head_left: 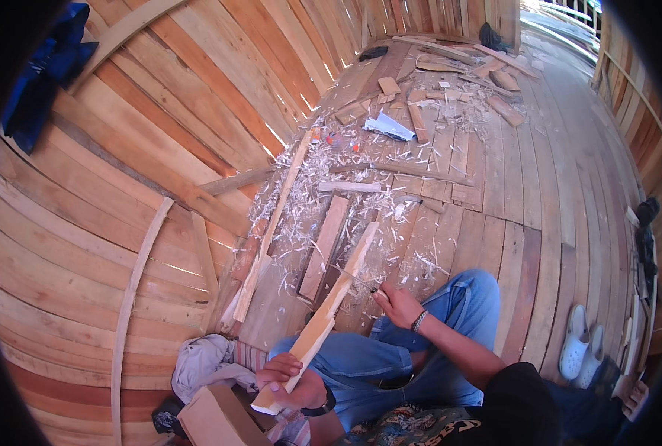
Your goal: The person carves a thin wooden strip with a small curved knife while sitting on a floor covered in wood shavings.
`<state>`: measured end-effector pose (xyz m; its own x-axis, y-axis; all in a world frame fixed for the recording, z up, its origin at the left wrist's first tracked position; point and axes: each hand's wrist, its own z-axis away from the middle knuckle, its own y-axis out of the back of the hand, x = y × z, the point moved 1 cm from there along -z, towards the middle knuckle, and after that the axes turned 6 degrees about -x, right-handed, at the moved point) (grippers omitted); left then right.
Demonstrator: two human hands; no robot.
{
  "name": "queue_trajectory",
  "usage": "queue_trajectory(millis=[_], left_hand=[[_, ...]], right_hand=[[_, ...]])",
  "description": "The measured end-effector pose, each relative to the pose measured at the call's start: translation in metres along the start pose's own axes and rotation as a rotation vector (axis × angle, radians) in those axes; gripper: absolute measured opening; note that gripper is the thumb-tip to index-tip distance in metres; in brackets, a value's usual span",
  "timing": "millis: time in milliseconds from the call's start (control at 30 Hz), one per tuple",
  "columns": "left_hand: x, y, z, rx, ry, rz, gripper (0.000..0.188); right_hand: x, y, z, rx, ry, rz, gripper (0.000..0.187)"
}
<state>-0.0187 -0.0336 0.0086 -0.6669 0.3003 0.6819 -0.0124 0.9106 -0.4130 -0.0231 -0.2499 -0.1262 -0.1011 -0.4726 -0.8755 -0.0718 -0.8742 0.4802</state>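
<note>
My left hand [290, 383] is closed round the near end of a long, pale piece of wood [320, 327]. The wood slants up and away to the right over my lap, with a stepped cut along its side and a narrower far part. My right hand [402, 306] grips a knife [361, 280] by its handle. Its thin blade points left and lies against or across the narrower part of the wood; I cannot tell how deep it sits. My legs, in blue jeans [461, 305], are folded under the work.
Wood shavings [294, 215] cover the plank floor ahead, around a thick board [325, 245] and a long strip [283, 215]. Offcuts [457, 82] lie farther off. A cardboard box [219, 420] stands at my left, pale clogs [574, 343] at my right. Plank walls [197, 82] rise on the left.
</note>
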Motion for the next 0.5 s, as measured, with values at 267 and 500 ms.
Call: queue_trajectory(millis=[267,500], left_hand=[[-0.013,0.006,-0.008,0.094,0.037,0.081,0.028],[-0.015,-0.009,-0.009,0.107,-0.036,0.079,0.027]], right_hand=[[0.003,-0.007,-0.015,0.026,-0.006,0.112,0.036],[0.0,-0.011,-0.003,0.059,-0.002,0.217,0.039]])
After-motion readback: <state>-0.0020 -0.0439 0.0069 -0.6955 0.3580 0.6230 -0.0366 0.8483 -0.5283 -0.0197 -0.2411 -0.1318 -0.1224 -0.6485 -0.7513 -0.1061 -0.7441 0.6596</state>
